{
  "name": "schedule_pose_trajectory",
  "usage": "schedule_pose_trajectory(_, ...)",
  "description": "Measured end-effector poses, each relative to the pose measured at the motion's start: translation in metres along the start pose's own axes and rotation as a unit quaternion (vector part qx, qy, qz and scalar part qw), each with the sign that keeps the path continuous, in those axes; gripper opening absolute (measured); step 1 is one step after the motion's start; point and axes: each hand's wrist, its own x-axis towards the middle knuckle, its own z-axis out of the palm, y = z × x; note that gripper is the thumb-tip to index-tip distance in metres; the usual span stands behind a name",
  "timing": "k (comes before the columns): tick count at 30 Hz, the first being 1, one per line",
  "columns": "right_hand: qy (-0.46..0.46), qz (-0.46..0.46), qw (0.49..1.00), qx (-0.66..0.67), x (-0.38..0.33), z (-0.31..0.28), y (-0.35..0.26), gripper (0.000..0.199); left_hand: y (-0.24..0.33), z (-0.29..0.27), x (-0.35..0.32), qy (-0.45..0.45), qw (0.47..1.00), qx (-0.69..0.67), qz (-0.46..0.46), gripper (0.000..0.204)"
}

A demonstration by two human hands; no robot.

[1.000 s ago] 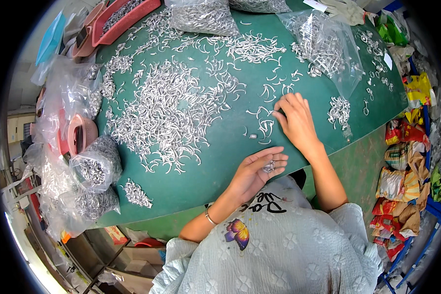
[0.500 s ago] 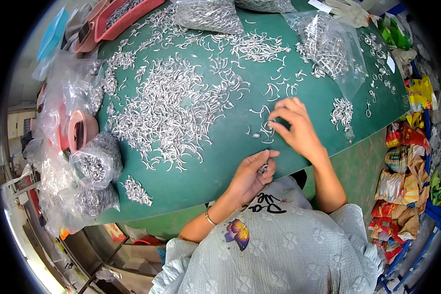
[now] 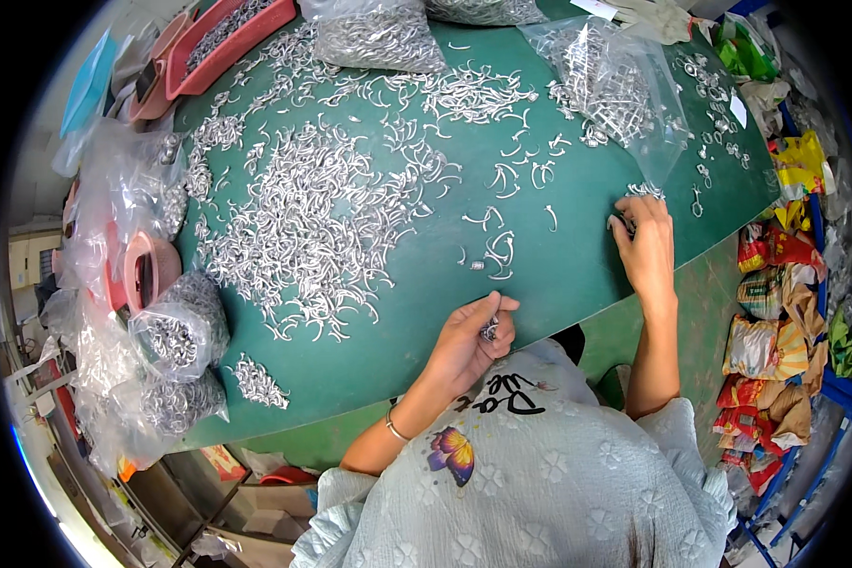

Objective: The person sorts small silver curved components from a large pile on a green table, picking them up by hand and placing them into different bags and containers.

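My left hand (image 3: 471,343) is closed near the front edge of the green table, with small silver metal parts (image 3: 489,328) showing between its curled fingers. Further right, my right hand (image 3: 647,239) reaches over a little heap of silver metal pieces (image 3: 645,190) and covers most of it. Its fingers are bent down toward the thumb; what lies between them is hidden. A few curved silver pieces (image 3: 499,254) are scattered on the table just beyond my left hand. The broad pile of the same curved pieces (image 3: 312,218) spreads to the left.
A clear bag of metal parts (image 3: 608,85) lies at the back right, another filled bag (image 3: 374,36) at the back. Pink trays (image 3: 173,83) and stuffed plastic bags (image 3: 175,331) line the left. A small pile (image 3: 258,381) sits near the front left. Colourful sacks (image 3: 767,346) stand right of the table.
My right hand has moved right, from the loose curved pieces to the small heap at the right. My left hand stays closed in nearly the same place; the whole view has shifted slightly.
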Motion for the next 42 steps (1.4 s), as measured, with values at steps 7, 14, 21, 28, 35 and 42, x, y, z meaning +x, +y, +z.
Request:
schedule_pose_trajectory(7,0.067,-0.106,0.989,0.076,0.052,0.043,-0.040,0.021,-0.006,0.019,0.016,0.009,0.998,0.064,0.014,0.039)
schedule_pose_trajectory(14,-0.166,-0.050,0.947,0.272,0.037,0.035,-0.036,0.013,0.003,0.008,0.016,0.007,0.995,-0.001,0.100,0.056)
schedule_pose_trajectory(21,0.022,-0.131,0.984,0.117,0.078,0.062,-0.040,0.011,0.013,0.014,0.016,0.023,0.994,0.009,0.109,0.046)
schedule_pose_trajectory(28,-0.286,-0.141,0.869,0.379,0.037,0.015,-0.051,0.009,0.011,0.036,0.025,0.090,0.991,-0.061,0.077,0.037)
schedule_pose_trajectory(35,-0.046,-0.111,0.978,0.169,0.070,0.059,-0.045,0.015,0.004,0.010,0.031,-0.046,0.998,-0.034,0.032,0.028)
schedule_pose_trajectory(42,-0.065,-0.001,0.964,0.260,0.047,0.028,-0.025,0.013,0.002,0.010,0.025,0.005,0.999,-0.030,0.041,0.026)
